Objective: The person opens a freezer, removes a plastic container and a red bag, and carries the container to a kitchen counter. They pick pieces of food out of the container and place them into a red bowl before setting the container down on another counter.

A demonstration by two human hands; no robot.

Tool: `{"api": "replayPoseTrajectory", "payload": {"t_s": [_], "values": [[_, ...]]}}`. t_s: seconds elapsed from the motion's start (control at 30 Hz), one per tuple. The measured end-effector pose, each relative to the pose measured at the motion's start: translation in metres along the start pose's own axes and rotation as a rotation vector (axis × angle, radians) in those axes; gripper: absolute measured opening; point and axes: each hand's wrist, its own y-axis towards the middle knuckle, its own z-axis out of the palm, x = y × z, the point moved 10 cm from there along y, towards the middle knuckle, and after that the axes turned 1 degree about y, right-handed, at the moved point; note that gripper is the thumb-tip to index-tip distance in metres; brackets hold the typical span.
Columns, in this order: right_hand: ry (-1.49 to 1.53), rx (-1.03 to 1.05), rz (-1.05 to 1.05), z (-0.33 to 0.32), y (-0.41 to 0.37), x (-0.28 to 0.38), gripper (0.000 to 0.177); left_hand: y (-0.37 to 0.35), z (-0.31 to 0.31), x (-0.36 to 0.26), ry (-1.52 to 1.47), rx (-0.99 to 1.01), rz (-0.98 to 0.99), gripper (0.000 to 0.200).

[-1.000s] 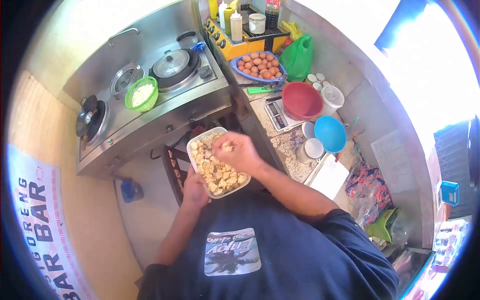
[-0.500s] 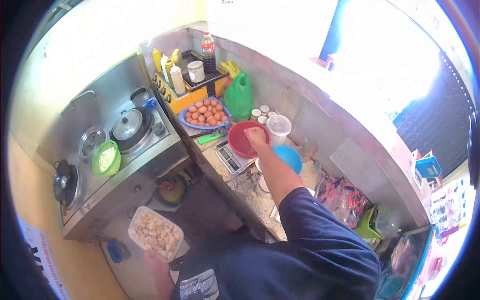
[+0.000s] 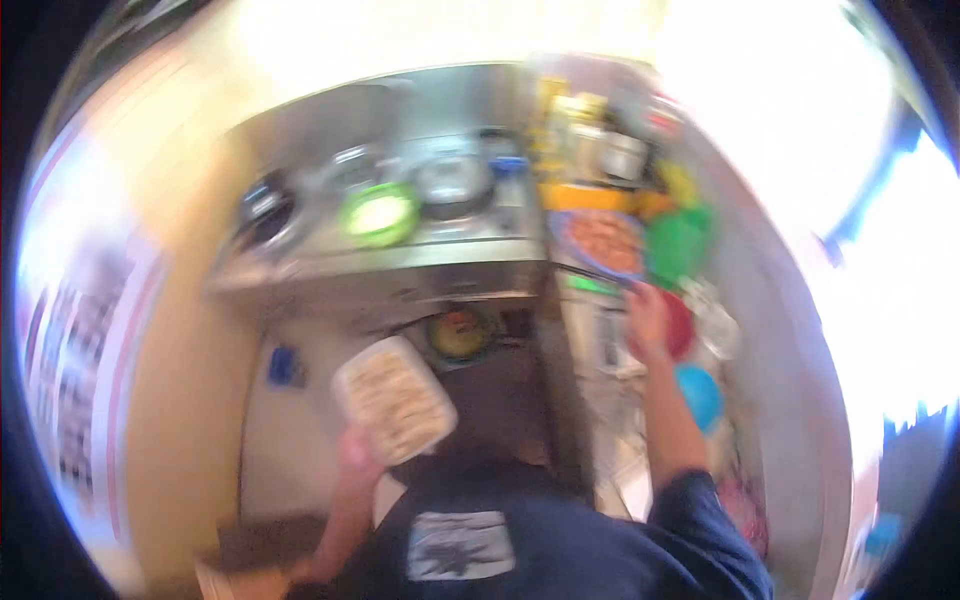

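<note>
My left hand [image 3: 362,452] is closed on the near edge of a white plastic tub [image 3: 437,398], held out over the floor. Pale chunks, perhaps cut meat, fill much of the tub. At the left side of a red bowl [image 3: 678,328] is my right hand [image 3: 648,312], smeared by motion. Its fingers are too blurred to show whether they grip the rim. Left of the bowl lies a kitchen scale [image 3: 611,338] on the counter. Nearer to my right forearm stands a blue bowl [image 3: 702,398].
Eggs fill a blue basket [image 3: 563,240] beside a green bag [image 3: 680,246]. On the steel stove counter [image 3: 400,262] are a green basket [image 3: 380,215] with pale contents and a lidded pan [image 3: 455,182]. Below is a round container [image 3: 460,333]. A wall [image 3: 190,400] bounds the left.
The view has swung left, so the stove and counter now sit farther right in it, blurred. My left hand still holds the tub. My right hand now appears at the red bowl's left side.
</note>
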Motion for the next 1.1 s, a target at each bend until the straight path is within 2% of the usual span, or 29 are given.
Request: {"api": "replayPoseTrajectory", "payload": {"t_s": [0.03, 0.07, 0.1, 0.17, 0.2, 0.27, 0.3, 0.37, 0.43, 0.47, 0.53, 0.57, 0.6, 0.67, 0.8, 1.0, 1.07, 1.1], "values": [[-0.033, 0.059, -0.077, 0.028, -0.003, 0.02, 0.032, 0.004, 0.011, 0.006, -0.197, 0.033, -0.053, 0.05], [-0.069, 0.133, -0.246, 0.051, -0.023, 0.076, 0.033, 0.004, -0.009, 0.009, -0.059, -0.035, 0.002, 0.057], [0.106, 0.208, -0.215, 0.076, -0.05, 0.119, 0.034, -0.001, -0.003, 0.003, -0.003, -0.001, 0.014, 0.059], [0.099, 0.507, -0.299, 0.127, -0.12, 0.22, 0.033, -0.025, 0.039, -0.035, -0.032, 0.071, 0.083, 0.068], [0.203, 0.618, -0.354, 0.151, -0.159, 0.258, 0.034, -0.036, 0.019, -0.036, -0.029, -0.101, 0.074, 0.077], [0.139, 0.729, -0.738, 0.181, -0.233, 0.346, 0.041, -0.053, 0.024, -0.055, -0.119, -0.054, 0.079, 0.086], [0.138, 0.818, -0.787, 0.198, -0.25, 0.357, 0.047, -0.053, 0.022, -0.055, -0.13, -0.089, 0.12, 0.086], [0.151, 0.93, -0.866, 0.22, -0.273, 0.372, 0.052, -0.05, 0.032, -0.044, -0.159, -0.004, 0.113, 0.093], [0.005, 0.942, -1.03, 0.238, -0.299, 0.389, 0.067, -0.057, 0.022, -0.046, -0.144, -0.061, 0.13, 0.094], [0.037, 0.975, -1.077, 0.241, -0.31, 0.396, 0.067, -0.062, 0.016, -0.045, -0.124, -0.095, 0.112, 0.096], [-0.11, 0.984, -1.069, 0.255, -0.315, 0.399, 0.077, -0.071, 0.003, -0.058, -0.076, -0.197, 0.191, 0.1], [-0.101, 0.945, -1.121, 0.262, -0.322, 0.402, 0.079, -0.075, -0.004, -0.056, -0.046, -0.187, 0.2, 0.101], [-0.061, 0.975, -1.158, 0.264, -0.323, 0.404, 0.079, -0.075, 0.002, -0.057, -0.008, -0.183, 0.204, 0.103], [-0.025, 1.121, -1.078, 0.275, -0.312, 0.399, 0.081, -0.077, 0.007, -0.056, -0.077, -0.285, 0.239, 0.105], [0.06, 1.192, -1.202, 0.283, -0.318, 0.396, 0.08, -0.081, 0.008, -0.052, -0.083, -0.332, 0.284, 0.106], [0.171, 1.245, -1.254, 0.287, -0.326, 0.402, 0.078, -0.089, 0.009, -0.062, -0.099, -0.387, 0.385, 0.104], [0.121, 1.371, -1.217, 0.295, -0.336, 0.401, 0.08, -0.089, 0.0, -0.059, -0.093, -0.397, 0.407, 0.103], [0.122, 1.369, -1.226, 0.297, -0.338, 0.402, 0.08, -0.09, -0.007, -0.056, -0.059, -0.416, 0.386, 0.103]]}}
